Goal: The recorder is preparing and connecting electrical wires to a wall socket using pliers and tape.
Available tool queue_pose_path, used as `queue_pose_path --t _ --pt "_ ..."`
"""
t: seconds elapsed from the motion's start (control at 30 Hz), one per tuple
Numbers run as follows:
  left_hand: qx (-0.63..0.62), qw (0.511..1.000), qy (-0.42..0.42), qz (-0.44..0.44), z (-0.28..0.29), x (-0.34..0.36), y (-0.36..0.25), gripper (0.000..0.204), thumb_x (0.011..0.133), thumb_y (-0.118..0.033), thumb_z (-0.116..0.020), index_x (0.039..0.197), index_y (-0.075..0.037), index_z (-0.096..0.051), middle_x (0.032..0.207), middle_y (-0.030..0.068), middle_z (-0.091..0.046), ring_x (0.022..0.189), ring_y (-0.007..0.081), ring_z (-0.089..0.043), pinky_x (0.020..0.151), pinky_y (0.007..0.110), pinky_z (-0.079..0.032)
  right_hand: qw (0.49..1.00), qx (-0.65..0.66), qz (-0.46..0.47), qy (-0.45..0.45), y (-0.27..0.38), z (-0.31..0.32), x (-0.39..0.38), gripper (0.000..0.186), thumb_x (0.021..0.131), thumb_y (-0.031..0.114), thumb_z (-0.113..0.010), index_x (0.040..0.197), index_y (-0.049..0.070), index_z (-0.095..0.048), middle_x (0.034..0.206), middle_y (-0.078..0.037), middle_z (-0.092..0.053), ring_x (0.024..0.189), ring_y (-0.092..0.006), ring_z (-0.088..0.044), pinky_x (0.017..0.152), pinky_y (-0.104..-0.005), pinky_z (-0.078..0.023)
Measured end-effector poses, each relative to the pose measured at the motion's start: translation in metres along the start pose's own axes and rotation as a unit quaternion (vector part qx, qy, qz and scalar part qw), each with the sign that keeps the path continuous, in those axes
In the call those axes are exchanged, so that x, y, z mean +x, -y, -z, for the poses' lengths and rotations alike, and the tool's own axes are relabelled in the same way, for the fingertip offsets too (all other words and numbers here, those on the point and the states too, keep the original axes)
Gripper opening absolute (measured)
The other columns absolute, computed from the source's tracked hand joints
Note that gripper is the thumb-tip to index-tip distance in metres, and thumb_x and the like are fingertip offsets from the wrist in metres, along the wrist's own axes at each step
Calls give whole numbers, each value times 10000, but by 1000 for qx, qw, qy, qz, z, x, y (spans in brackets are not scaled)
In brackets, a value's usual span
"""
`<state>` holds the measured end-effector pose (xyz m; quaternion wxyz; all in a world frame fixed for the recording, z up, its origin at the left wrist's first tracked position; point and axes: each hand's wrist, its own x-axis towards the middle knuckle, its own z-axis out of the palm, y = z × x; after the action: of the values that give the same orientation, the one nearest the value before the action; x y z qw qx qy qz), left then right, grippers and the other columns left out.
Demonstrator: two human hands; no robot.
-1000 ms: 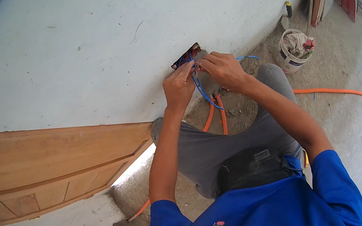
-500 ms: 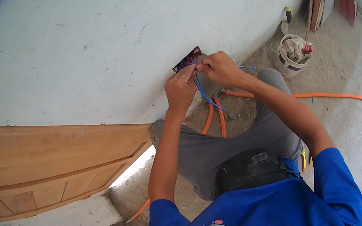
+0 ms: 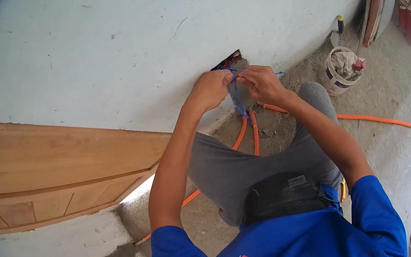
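Pinching blue wires (image 3: 239,104) in narrowed fingertips, I work just below the wall opening (image 3: 236,59). Since a moment ago my left hand (image 3: 212,88) has rolled, its back turned up, and that forearm slants more outward; my right hand (image 3: 262,81) stays close beside it. Which strand each grips, I can't tell. I judge the wire handling still under way.

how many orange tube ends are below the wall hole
3 visible: left tube end, middle tube end beside it, right tube end apart from both; more may be hidden
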<state>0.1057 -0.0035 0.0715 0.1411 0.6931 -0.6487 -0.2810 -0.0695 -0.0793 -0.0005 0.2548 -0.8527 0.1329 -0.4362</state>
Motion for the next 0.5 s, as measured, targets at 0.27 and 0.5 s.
queue_pose_path --t 0.27,0.5 --pt "-73 995 54 31 7 -2 -13 225 1002 -189 -488 1019 -26 -641 737 132 -631 550 222 -617 546 386 -508 1000 -26 18 2 -7 1 -3 138 781 -3 -680 919 -4 -669 755 -124 -627 682 -326 -623 583 -411 -498" --pt "160 973 -71 -147 -14 -1 14 106 889 -72 -548 972 -51 -612 870 152 -685 785 346 -670 689 470 -525 999 18 -40 -17 4 -4 -3 114 793 10 -681 905 -7 -668 737 -142 -615 661 -355 -615 584 -430 -495"
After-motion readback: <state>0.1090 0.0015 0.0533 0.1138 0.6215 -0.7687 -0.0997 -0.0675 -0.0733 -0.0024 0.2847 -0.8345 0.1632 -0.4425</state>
